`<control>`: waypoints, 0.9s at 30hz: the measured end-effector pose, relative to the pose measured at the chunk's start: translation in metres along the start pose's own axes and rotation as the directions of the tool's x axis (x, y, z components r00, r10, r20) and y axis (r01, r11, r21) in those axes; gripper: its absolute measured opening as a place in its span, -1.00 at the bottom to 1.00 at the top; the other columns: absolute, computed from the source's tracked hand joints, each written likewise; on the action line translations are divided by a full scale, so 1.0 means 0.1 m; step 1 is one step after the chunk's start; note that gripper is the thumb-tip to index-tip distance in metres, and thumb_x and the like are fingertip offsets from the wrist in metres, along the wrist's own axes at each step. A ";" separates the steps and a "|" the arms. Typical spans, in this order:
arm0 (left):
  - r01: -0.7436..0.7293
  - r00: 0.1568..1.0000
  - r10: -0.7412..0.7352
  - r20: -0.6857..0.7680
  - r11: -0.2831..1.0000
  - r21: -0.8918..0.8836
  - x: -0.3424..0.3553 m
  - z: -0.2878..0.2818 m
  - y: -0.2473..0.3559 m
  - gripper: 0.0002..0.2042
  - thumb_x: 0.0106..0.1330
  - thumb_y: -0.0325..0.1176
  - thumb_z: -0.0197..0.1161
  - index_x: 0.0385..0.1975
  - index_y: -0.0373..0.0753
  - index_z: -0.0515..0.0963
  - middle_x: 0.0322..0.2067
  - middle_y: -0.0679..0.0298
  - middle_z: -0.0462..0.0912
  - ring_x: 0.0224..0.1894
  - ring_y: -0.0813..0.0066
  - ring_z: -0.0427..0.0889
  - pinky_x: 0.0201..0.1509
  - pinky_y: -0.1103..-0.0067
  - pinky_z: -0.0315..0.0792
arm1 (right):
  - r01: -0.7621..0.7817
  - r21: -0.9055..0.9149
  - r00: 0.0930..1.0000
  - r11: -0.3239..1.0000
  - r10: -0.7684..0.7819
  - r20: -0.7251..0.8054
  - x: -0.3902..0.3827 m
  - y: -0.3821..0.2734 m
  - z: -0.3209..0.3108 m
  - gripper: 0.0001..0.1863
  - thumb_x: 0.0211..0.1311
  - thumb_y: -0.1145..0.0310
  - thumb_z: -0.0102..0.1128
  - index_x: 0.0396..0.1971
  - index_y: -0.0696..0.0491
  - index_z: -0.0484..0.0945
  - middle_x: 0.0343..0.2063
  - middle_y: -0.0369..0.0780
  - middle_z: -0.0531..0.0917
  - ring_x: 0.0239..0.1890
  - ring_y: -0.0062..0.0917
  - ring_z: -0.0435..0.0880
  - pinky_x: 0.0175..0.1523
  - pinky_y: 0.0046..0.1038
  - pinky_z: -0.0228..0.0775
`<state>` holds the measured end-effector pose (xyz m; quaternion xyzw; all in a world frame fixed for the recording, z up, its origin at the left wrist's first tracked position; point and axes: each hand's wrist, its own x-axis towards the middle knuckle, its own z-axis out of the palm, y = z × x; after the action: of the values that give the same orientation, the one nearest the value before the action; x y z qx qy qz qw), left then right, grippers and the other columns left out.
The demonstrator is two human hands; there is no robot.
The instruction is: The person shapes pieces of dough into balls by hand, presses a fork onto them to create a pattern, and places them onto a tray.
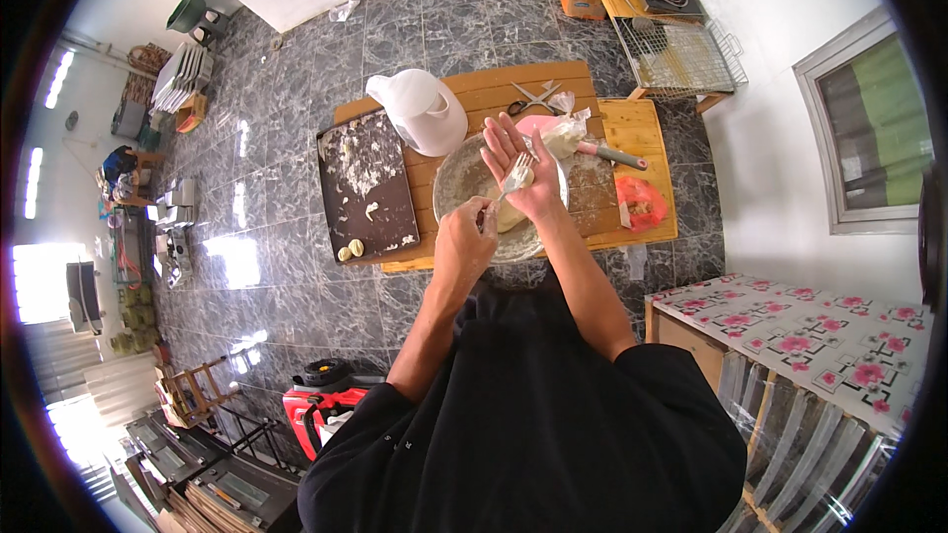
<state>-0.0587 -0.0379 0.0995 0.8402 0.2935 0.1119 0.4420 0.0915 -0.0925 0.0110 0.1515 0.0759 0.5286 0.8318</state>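
My left hand [469, 237] is closed on a metal fork [516, 176], whose tines lie on a small pale lump over the palm of my right hand [528, 178]. My right hand is open, palm up, fingers stretched. Beneath both hands is a wide metal basin [446, 188] with pale dough [512, 222], partly hidden. A dark tray [380, 173] at left holds white scraps and two ridged pale pieces [351, 251]. Beside the basin lie a pale piping bag [568, 133] and a grey-handled tool [617, 156].
A white jug [420, 114] stands behind the tray on the wooden table [533, 77], with scissors [533, 99] and a red plastic bag [642, 202] at right. A wire rack [681, 54], a flowered counter [790, 331] and a red machine [316, 405] surround the table.
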 end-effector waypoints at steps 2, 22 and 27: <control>-0.017 1.000 0.017 0.001 1.000 0.006 0.02 0.02 0.00 -0.80 0.30 -0.40 0.19 -0.24 -0.43 0.59 -0.49 -0.06 0.65 -0.47 0.37 0.66 -0.33 0.48 0.46 | 0.008 -0.004 1.000 1.000 -0.009 -0.018 0.00 -0.01 0.02 -0.43 0.47 -0.01 -0.27 0.28 0.06 0.28 0.25 -0.08 0.38 0.31 -0.30 0.35 0.39 -0.16 0.18; -0.024 0.999 0.022 0.029 0.996 0.086 0.01 0.10 0.13 -0.80 0.28 -0.40 0.18 -0.23 -0.42 0.60 -0.39 -0.11 0.65 -0.30 0.01 0.69 -0.20 0.40 0.49 | 0.022 0.027 1.000 0.999 -0.021 -0.018 -0.11 -0.11 0.01 -0.46 0.48 0.05 -0.24 0.27 0.10 0.30 0.24 -0.07 0.39 0.26 -0.31 0.43 0.35 -0.15 0.25; -0.001 0.999 -0.002 0.038 0.996 0.094 0.00 0.07 0.14 -0.79 0.29 -0.39 0.17 -0.23 -0.41 0.60 -0.40 -0.11 0.65 -0.31 0.02 0.68 -0.21 0.41 0.49 | 0.021 0.037 0.999 0.999 -0.020 -0.033 -0.09 -0.11 0.02 -0.44 0.48 0.00 -0.26 0.27 0.08 0.28 0.24 -0.06 0.39 0.25 -0.28 0.43 0.32 -0.11 0.29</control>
<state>-0.0501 -0.0489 0.1070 0.8619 0.2902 0.0818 0.4076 0.0980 -0.1053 0.0085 0.1576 0.1008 0.5210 0.8328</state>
